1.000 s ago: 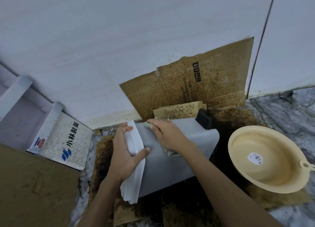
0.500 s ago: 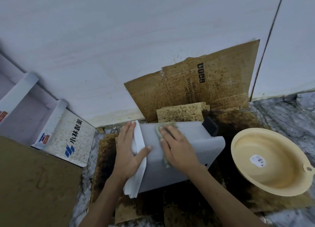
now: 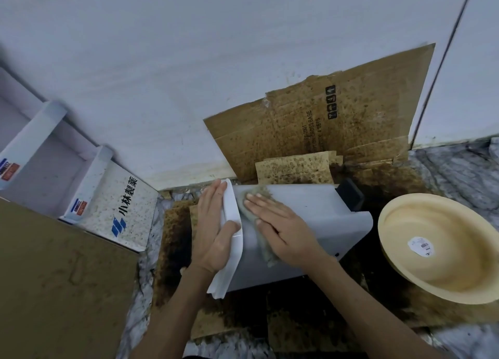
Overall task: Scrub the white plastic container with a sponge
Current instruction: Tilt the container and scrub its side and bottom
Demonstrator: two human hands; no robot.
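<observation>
Two hands: both are on the white plastic container (image 3: 305, 223), which lies on its side in the middle of the scene.
Container: a boxy white plastic shell resting on stained brown cardboard sheets (image 3: 243, 321) spread over a grey marbled surface (image 3: 459, 169); a black part (image 3: 351, 196) sticks out at its far right end.
Left hand (image 3: 213, 229): fingers straight and laid flat against the container's flared white left end (image 3: 231, 237), thumb hooked over the rim, bracing it rather than closing around it.
Right hand (image 3: 280, 223): palm down, fingers spread and flat, pressing a worn grey-green sponge (image 3: 259, 234) onto the container's upper face, near the left end.
Sponge: it shows past the fingertips at the far edge and trails out under the palm toward the near side; most of it is covered by the hand.
Behind: a large spotted brown cardboard panel (image 3: 351, 115) leans against the white wall (image 3: 216, 61), with a smaller spotted piece (image 3: 294, 171) in front of it, just beyond the container.
Right side: a round cream plastic basin (image 3: 445, 275) with a white sticker inside, tilted, near the container but apart from it.
Left side: an open white cardboard box (image 3: 118, 210) with blue characters printed on a speckled flap, and a plain brown board (image 3: 54, 277) in the near corner.
</observation>
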